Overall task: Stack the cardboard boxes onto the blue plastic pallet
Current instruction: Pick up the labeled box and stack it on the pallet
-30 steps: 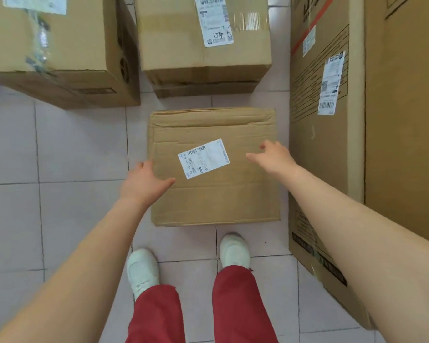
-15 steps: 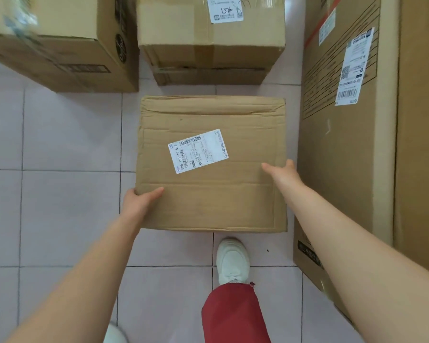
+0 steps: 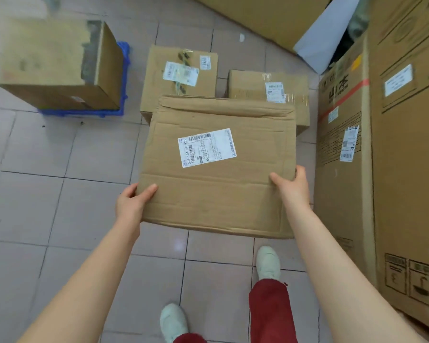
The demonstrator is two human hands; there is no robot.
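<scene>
Since a moment ago the box (image 3: 218, 167) has come up off the tiles and is now held in front of the person, above the floor (image 3: 60, 194). The left hand (image 3: 131, 204) grips its near left edge, thumb on top; the right hand (image 3: 292, 186) clasps the right edge likewise. The pallet (image 3: 123, 78) lies far left with one carton (image 3: 57, 68) on it. Two parcels (image 3: 181, 78) sit beyond the box, tall cartons (image 3: 394, 169) to the right.
</scene>
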